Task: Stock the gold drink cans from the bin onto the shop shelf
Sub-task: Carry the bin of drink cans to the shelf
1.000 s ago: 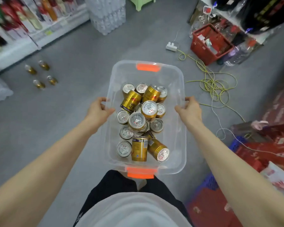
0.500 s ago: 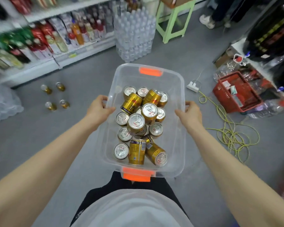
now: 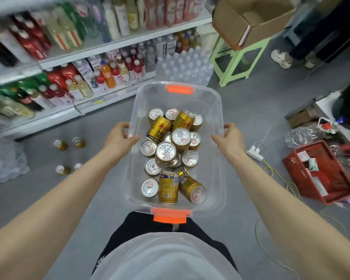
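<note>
Far left: the shelf [image 3: 129,40] runs in tiers crowded with bottles. The upper tiers are blurred, and no free slot for cans can be made out.

Near left: four floor cans [image 3: 78,142] stand upright before the bottom tier, well apart from the bin.

Centre left: the left hand [image 3: 118,138] grips the bin's left rim, thumb hooked inside the wall and fingers curled under the lip.

Centre: the bin [image 3: 180,100] is held off the floor in front of the body, roughly level. The cans [image 3: 170,154] lie inside it in a loose heap, some upright and some on their sides. None is seen on the shelf.

Centre right: the right hand [image 3: 229,138] grips the right rim in the same way. Judgement: the grips sit opposite each other at mid-length to balance the load. With both hands occupied, the bin must be set down before stocking begins.

Right: a stool [image 3: 238,61] stands far, a basket [image 3: 319,170] sits near, and a cable [image 3: 279,174] trails across the floor. Judgement: the cable is a trip hazard
</note>
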`<state>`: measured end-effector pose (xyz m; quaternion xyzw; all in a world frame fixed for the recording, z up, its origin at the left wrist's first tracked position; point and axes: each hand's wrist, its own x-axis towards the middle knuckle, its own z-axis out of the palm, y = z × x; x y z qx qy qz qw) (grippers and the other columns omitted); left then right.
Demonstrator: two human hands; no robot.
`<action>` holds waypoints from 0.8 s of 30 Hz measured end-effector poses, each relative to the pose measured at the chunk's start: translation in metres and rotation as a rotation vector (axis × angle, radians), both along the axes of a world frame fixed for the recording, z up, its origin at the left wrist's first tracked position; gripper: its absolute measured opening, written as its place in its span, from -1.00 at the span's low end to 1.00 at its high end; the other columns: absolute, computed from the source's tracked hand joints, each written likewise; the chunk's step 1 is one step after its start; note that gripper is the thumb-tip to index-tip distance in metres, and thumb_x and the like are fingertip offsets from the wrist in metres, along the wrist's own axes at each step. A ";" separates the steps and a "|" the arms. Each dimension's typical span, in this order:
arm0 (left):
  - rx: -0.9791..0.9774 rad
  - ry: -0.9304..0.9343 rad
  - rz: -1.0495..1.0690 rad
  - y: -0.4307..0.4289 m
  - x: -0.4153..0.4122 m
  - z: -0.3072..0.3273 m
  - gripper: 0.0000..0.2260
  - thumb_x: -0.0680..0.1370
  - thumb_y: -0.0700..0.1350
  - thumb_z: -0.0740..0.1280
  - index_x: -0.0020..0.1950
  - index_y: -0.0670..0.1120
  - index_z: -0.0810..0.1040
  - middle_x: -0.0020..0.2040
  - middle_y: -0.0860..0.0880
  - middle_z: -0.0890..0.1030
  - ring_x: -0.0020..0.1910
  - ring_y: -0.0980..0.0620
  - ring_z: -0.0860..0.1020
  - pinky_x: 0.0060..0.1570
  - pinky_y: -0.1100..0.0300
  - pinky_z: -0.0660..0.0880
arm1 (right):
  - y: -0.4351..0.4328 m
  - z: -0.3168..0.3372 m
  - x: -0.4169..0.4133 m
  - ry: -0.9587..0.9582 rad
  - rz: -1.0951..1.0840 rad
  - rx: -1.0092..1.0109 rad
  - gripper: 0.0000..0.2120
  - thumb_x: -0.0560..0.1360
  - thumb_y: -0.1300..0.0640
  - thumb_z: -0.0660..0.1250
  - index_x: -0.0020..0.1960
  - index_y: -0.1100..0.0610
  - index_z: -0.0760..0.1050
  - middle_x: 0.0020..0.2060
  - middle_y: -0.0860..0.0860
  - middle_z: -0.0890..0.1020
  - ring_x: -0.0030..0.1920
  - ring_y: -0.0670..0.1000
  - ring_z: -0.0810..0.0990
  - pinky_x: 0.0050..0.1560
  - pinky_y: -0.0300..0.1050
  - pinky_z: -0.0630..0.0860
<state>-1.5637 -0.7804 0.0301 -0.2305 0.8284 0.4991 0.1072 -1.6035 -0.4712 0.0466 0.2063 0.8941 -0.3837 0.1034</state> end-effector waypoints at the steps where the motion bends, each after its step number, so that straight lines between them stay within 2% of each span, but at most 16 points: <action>1: -0.001 -0.011 -0.014 -0.005 -0.026 -0.001 -0.62 0.46 -0.07 0.44 0.22 -0.06 0.43 -0.12 -0.14 0.54 -0.23 -0.07 0.50 -0.16 -0.03 0.51 | -0.005 -0.001 -0.022 -0.007 -0.013 0.001 -0.60 0.43 0.12 0.42 0.22 0.09 0.41 -0.04 0.06 0.59 -0.02 0.13 0.60 0.05 0.09 0.55; 5: 0.009 -0.033 -0.070 -0.018 -0.129 -0.002 -0.63 0.48 -0.06 0.42 0.23 -0.05 0.41 -0.17 -0.08 0.52 -0.25 -0.04 0.49 -0.21 0.06 0.45 | -0.017 -0.003 -0.109 -0.015 -0.052 -0.003 -0.60 0.46 0.11 0.42 0.25 0.11 0.40 -0.07 0.02 0.56 -0.04 0.10 0.58 0.00 -0.02 0.51; 7: 0.009 -0.030 -0.092 -0.021 -0.178 0.001 -0.61 0.48 -0.07 0.42 0.25 -0.07 0.41 -0.13 -0.09 0.54 -0.22 -0.05 0.51 -0.18 0.03 0.48 | -0.020 -0.005 -0.149 -0.019 -0.083 -0.011 -0.59 0.46 0.11 0.42 0.26 0.12 0.40 -0.07 0.02 0.55 -0.04 0.08 0.58 -0.05 -0.05 0.48; 9: -0.021 -0.025 -0.113 -0.021 -0.229 0.002 -0.63 0.48 -0.07 0.42 0.22 -0.07 0.40 -0.17 -0.03 0.48 -0.24 0.00 0.47 -0.21 0.07 0.46 | -0.020 -0.008 -0.189 -0.029 -0.115 -0.026 -0.58 0.47 0.12 0.42 0.27 0.12 0.39 -0.07 0.02 0.55 -0.07 0.07 0.57 -0.12 -0.11 0.43; 12: -0.068 -0.017 -0.152 -0.017 -0.309 0.001 -0.62 0.48 -0.08 0.42 0.25 -0.07 0.41 -0.23 0.03 0.40 -0.26 0.03 0.40 -0.21 0.12 0.38 | -0.016 -0.018 -0.256 -0.034 -0.143 -0.036 -0.57 0.46 0.11 0.42 0.28 0.12 0.39 -0.04 0.03 0.55 -0.06 0.07 0.57 -0.10 -0.12 0.42; 15: -0.110 -0.009 -0.203 -0.007 -0.384 -0.008 -0.55 0.49 -0.08 0.42 0.33 -0.11 0.39 -0.05 -0.03 0.45 -0.09 -0.03 0.46 -0.05 0.03 0.48 | -0.009 -0.034 -0.324 -0.043 -0.163 -0.054 -0.58 0.46 0.12 0.41 0.26 0.12 0.38 -0.03 0.07 0.58 -0.04 0.10 0.60 -0.09 -0.08 0.48; 17: -0.140 -0.028 -0.217 0.003 -0.428 -0.012 -0.53 0.50 -0.08 0.41 0.36 -0.12 0.38 0.04 -0.04 0.45 0.00 -0.02 0.46 -0.02 0.07 0.46 | -0.004 -0.043 -0.365 -0.068 -0.170 -0.052 -0.58 0.46 0.12 0.41 0.26 0.12 0.37 -0.07 0.06 0.58 -0.05 0.09 0.59 -0.06 -0.04 0.51; 20: -0.155 -0.072 -0.267 0.014 -0.494 -0.022 -0.53 0.51 -0.08 0.40 0.37 -0.11 0.36 0.05 -0.06 0.45 0.05 -0.06 0.49 -0.04 0.11 0.42 | 0.004 -0.057 -0.424 -0.093 -0.174 -0.048 -0.58 0.46 0.13 0.40 0.26 0.14 0.35 -0.22 -0.03 0.51 -0.12 0.06 0.55 -0.11 -0.06 0.48; 24: -0.186 -0.088 -0.341 0.021 -0.578 -0.043 -0.51 0.49 -0.11 0.41 0.38 -0.12 0.36 0.05 -0.09 0.50 0.07 -0.12 0.51 0.01 0.09 0.43 | 0.011 -0.077 -0.493 -0.122 -0.218 -0.034 -0.56 0.46 0.13 0.40 0.27 0.15 0.34 -0.29 -0.09 0.47 -0.11 0.07 0.54 -0.14 -0.10 0.42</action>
